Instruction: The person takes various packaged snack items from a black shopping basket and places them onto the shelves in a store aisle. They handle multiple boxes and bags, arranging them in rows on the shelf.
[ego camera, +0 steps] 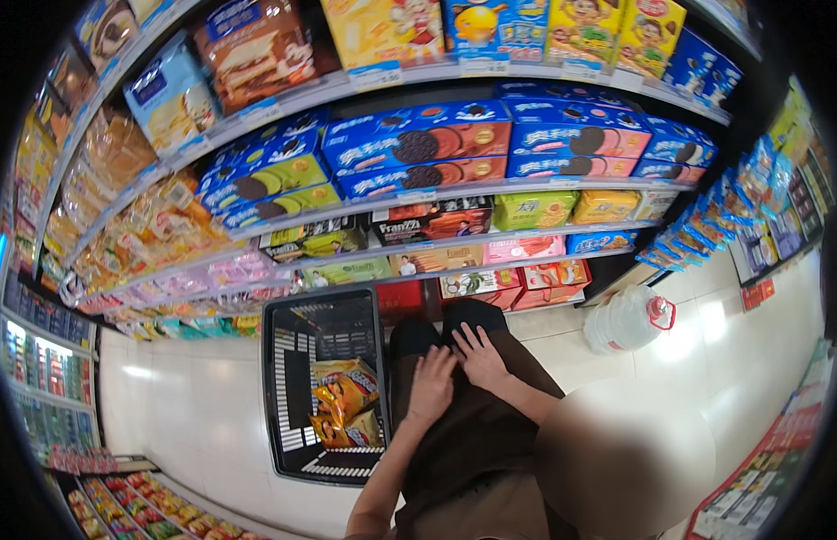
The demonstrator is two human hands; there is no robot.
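My left hand (pixel 432 383) lies on the dark brown cloth over my lap, fingers loosely spread and holding nothing. Beside it my right hand (pixel 480 358) rests on the same cloth, fingers apart and nothing in it; the two hands almost touch. Left of my legs a black plastic shopping basket (pixel 383 351) stands on the floor, with several orange and yellow snack bags (pixel 347 398) inside. Before my knees, blue Oreo cookie boxes (pixel 418 145) are stacked on a shelf, above Franzzi boxes (pixel 432 223) and a green biscuit pack (pixel 534 209).
A large clear water bottle (pixel 621 320) with a red cap and handle stands on the tiled floor at the right. Blue snack bags (pixel 702 216) hang at the shelf's end. Packed bread (pixel 169 223) fills shelves at the left. A blurred round patch hides the lower right.
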